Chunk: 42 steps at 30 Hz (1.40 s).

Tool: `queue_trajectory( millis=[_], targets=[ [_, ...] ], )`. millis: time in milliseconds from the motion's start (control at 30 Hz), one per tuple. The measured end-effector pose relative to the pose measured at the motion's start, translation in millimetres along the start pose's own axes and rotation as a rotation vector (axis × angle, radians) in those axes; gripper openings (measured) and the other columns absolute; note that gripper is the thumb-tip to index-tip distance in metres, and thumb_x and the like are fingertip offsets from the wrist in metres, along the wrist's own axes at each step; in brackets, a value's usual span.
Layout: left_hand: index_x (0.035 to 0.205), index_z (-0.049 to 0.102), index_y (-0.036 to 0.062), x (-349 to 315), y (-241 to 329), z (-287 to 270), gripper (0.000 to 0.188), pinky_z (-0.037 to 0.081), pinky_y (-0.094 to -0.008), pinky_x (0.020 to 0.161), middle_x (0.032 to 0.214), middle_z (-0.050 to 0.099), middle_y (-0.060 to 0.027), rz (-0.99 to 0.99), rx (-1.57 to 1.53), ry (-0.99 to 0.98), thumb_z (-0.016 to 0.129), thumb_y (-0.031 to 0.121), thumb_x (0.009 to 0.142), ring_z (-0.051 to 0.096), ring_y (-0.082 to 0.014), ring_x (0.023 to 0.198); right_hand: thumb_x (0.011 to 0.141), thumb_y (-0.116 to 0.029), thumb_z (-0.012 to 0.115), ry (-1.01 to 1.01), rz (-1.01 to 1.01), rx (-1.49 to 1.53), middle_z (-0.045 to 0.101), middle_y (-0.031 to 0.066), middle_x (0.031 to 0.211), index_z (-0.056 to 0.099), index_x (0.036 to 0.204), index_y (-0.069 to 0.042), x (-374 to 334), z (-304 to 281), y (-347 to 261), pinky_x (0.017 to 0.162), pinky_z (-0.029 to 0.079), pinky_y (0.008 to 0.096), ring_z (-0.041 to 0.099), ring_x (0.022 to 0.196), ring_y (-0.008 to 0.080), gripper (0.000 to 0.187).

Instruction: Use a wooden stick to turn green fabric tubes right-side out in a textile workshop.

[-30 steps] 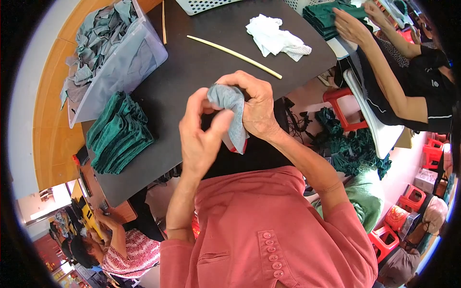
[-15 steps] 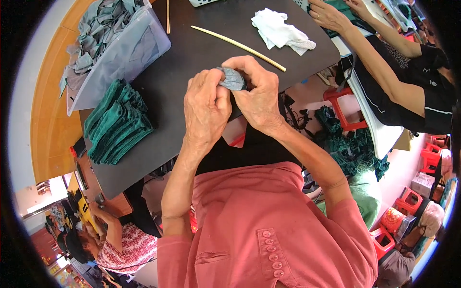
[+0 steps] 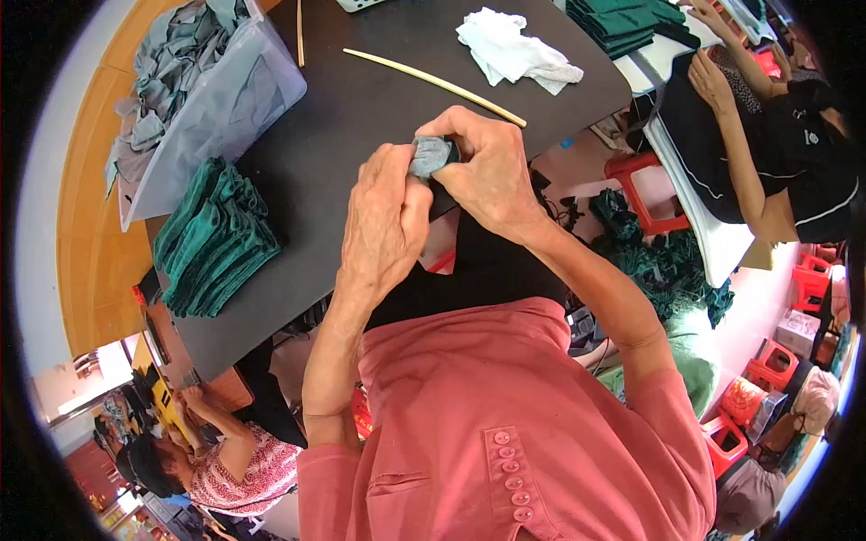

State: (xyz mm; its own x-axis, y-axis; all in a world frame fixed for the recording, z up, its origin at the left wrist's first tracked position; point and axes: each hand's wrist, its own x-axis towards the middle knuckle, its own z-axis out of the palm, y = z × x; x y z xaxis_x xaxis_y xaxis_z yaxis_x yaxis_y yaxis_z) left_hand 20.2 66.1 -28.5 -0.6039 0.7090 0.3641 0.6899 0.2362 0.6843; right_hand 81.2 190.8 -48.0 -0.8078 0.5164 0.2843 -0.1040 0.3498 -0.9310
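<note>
Cloth is sitting bunched, seemingly unfinished, pinched between my left hand and right hand above the near edge of the table, while I'm seeing a green stack by its left edge, grey pieces filling a bin.

So the grey cloth that was dangling a second ago is now a little bunched-up wad between the fingers, and the left hand has gone from loosely spread to curled in on it. Also, the co-worker's nearer hand is now off the dark green fabric stack, pulled back toward their body.
</note>
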Motion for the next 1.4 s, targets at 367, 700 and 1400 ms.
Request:
queue_trajectory(
  millis=[367,700,1400],
  targets=[
    [0.082,0.043,-0.0026,23.7,-15.7,-11.8,0.004,0.041,-0.0407,0.06,0.072,0.048,-0.022,-0.02,-0.066,-0.103,0.044,0.002,0.083,0.048,-0.0379,0.064,0.071,-0.005,0.061,-0.037,0.013,-0.085,0.062,0.0134,0.067,0.064,0.087,0.002,5.2,-4.6,-27.3,0.052,0.045,0.0301,0.057,0.054,0.017,0.018],
    [0.084,0.043,-0.0001,22.3,-16.2,-9.1,0.009,0.041,-0.0457,0.067,0.079,0.051,-0.019,0.073,0.2,-0.11,0.05,-0.001,0.08,0.051,-0.0381,0.074,0.077,0.001,0.059,-0.056,0.142,0.281,0.061,0.0008,0.071,0.066,0.096,-0.001,3.5,-2.2,-5.9,0.047,0.037,0.0198,0.047,0.054,0.004,0.021],
    [0.085,0.053,-0.0023,14.2,-15.0,-1.0,0.009,0.044,-0.0347,0.062,0.076,0.057,-0.015,-0.041,-0.256,-0.027,0.049,0.001,0.079,0.053,-0.028,0.067,0.094,-0.026,0.05,-0.882,0.301,1.596,0.059,0.0073,0.104,0.017,0.145,-0.011,16.3,-8.5,-16.6,0.033,0.023,0.0138,0.029,0.044,-0.0005,0.063]
  ],
)
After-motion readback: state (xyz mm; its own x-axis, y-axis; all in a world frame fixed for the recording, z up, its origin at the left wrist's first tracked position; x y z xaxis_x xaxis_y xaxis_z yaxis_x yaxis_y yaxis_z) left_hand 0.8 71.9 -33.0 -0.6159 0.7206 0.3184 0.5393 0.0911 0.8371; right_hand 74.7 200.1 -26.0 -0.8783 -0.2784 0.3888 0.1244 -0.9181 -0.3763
